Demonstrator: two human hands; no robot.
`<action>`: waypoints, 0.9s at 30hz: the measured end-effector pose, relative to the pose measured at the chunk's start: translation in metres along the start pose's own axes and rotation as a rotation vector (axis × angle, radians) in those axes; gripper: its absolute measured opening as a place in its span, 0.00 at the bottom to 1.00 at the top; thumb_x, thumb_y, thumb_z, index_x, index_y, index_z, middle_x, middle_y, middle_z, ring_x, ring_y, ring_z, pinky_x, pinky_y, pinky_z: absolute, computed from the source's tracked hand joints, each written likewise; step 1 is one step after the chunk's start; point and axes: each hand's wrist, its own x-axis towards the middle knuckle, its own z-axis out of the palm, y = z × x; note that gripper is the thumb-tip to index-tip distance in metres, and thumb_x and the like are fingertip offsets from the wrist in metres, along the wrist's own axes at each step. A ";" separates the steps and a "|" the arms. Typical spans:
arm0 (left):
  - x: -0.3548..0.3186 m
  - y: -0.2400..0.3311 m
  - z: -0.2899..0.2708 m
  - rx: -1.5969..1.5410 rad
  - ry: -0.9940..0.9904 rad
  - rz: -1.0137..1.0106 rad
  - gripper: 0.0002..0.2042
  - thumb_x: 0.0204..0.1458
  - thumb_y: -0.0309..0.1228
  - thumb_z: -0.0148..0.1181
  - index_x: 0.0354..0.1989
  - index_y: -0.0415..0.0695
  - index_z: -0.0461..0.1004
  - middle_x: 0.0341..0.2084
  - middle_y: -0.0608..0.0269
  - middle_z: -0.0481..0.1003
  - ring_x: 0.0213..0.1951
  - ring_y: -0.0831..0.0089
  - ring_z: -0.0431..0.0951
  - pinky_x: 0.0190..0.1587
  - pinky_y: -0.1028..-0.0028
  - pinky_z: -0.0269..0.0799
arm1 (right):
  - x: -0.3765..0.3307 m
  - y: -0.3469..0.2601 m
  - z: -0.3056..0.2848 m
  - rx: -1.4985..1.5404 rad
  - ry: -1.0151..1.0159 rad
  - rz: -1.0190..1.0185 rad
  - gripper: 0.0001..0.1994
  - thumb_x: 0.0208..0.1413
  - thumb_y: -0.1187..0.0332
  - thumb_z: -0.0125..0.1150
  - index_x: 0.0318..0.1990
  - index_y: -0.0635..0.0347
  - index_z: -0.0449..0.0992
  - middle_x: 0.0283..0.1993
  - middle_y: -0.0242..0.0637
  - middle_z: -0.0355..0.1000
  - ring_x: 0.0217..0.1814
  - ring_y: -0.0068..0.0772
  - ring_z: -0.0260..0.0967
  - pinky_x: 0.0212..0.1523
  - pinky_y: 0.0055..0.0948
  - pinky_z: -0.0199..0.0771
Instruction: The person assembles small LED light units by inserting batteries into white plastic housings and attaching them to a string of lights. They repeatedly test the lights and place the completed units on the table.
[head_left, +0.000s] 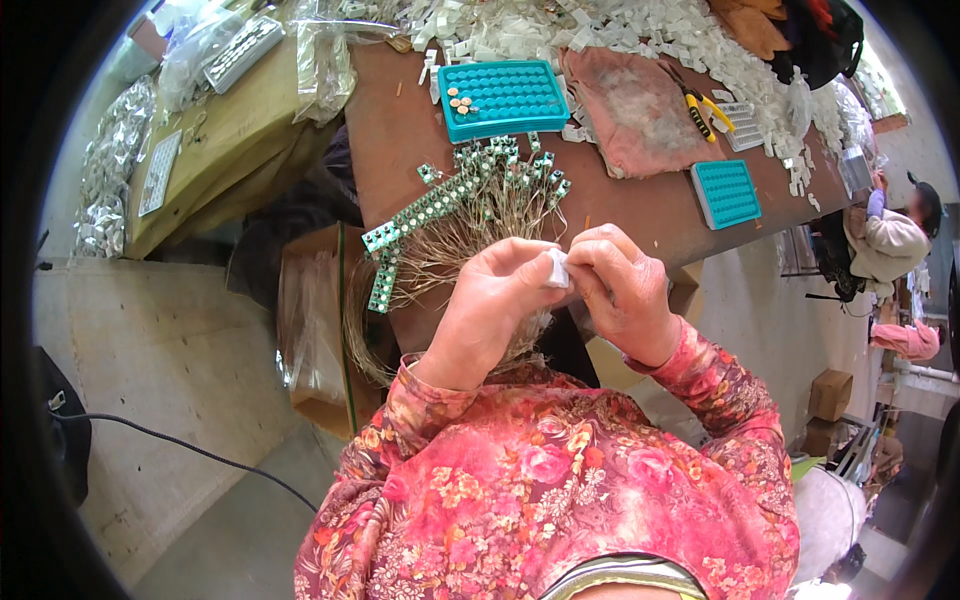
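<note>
My left hand (490, 300) and my right hand (625, 290) meet just above the near edge of the brown table (400, 130). Together they pinch a small white plastic part (557, 268) between the fingertips. Just beyond the hands lies a bundle of small green circuit boards (470, 185) with thin tan wires (440, 255) fanning toward me. My sleeves are red with a floral print.
A teal tray (520, 85) with a few small round pieces stands at the back, a smaller teal tray (727, 192) to the right. A pink cloth (630, 110), yellow-handled pliers (700, 105) and heaps of white plastic parts (600, 25) lie behind. Another person (890, 240) sits far right.
</note>
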 end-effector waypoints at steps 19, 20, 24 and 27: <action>-0.018 -0.069 0.005 1.711 -0.890 0.484 0.04 0.47 0.25 0.53 0.29 0.39 0.69 0.25 0.55 0.70 0.30 0.58 0.76 0.31 0.65 0.74 | 0.034 0.091 0.003 0.331 -0.237 0.734 0.14 0.58 0.60 0.59 0.39 0.65 0.75 0.24 0.30 0.72 0.21 0.15 0.66 0.22 0.17 0.64; -0.016 -0.075 0.002 1.706 -0.892 0.488 0.05 0.46 0.26 0.54 0.31 0.38 0.70 0.26 0.54 0.71 0.30 0.58 0.77 0.31 0.65 0.74 | 0.032 0.092 0.005 0.366 -0.228 0.719 0.14 0.58 0.60 0.59 0.39 0.65 0.75 0.24 0.29 0.71 0.22 0.14 0.65 0.22 0.16 0.63; -0.008 -0.092 -0.013 1.848 -0.889 0.334 0.07 0.47 0.27 0.55 0.33 0.38 0.71 0.27 0.52 0.71 0.30 0.58 0.77 0.32 0.65 0.74 | 0.021 0.084 0.009 0.399 0.001 0.640 0.11 0.55 0.64 0.62 0.36 0.65 0.76 0.24 0.30 0.73 0.21 0.15 0.66 0.21 0.18 0.66; -0.010 -0.088 -0.013 1.771 -0.877 0.288 0.07 0.49 0.27 0.54 0.35 0.38 0.72 0.30 0.52 0.72 0.31 0.56 0.77 0.34 0.65 0.74 | 0.006 0.065 0.009 0.381 0.207 0.561 0.08 0.56 0.68 0.61 0.36 0.65 0.75 0.25 0.31 0.73 0.24 0.15 0.68 0.24 0.18 0.67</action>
